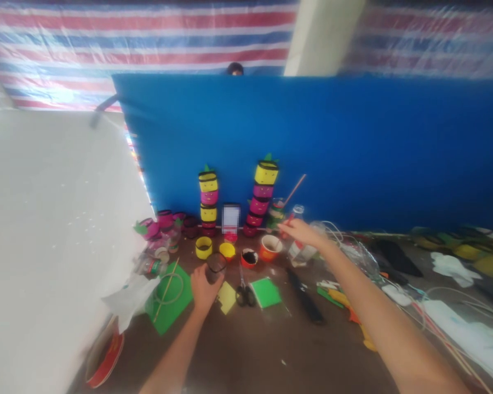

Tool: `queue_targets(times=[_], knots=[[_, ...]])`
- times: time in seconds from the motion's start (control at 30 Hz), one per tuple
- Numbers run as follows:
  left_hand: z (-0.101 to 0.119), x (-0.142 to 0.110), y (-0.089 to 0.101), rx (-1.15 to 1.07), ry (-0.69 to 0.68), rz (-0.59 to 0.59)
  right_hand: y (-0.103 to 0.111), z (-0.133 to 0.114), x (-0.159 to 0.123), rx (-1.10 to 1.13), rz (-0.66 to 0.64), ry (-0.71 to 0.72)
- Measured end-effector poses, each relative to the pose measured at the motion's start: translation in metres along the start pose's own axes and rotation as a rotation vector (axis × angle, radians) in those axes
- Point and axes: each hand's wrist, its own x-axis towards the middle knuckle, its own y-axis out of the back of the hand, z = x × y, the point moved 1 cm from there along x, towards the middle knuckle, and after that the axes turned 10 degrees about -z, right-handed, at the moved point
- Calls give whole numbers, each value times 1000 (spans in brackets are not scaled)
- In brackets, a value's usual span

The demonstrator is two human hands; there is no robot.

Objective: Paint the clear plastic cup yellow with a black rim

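My left hand (204, 287) is closed round a clear, dark-rimmed plastic cup-like piece (217, 265), held above the brown table. Farther right, my right hand (302, 232) pinches a thin red-handled brush (288, 220). The brush slants down into an orange-and-white paper cup (270, 253); its tip is hidden inside. Between the hands stand a small pot of black paint (249, 258), a yellow ring-like cup (227, 251) and a second yellow cup with black rims (204, 249). Black-handled scissors (245, 295) lie in front of the black paint.
Two stacks of yellow and magenta faced cups, a shorter stack (208, 198) and a taller stack (261, 198), stand against a blue panel (312, 131). Green sheets (170, 298), a black strip-like object (305, 295), cables and a red-edged tape roll (107, 358) lie about. A person's head shows behind the panel.
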Motion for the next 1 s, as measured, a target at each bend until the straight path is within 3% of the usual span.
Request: queue_targets(times=[0.57,0.8,1.0], knots=[[-1,0,0,-2,0,-18,0,-1,-4,67,15,22],[-3,1,-3,7,-24,-3,7,-19,-32,27,42,64],[-3,0,-4,16,-17,-7,15,-22,-51,-40,148,62]])
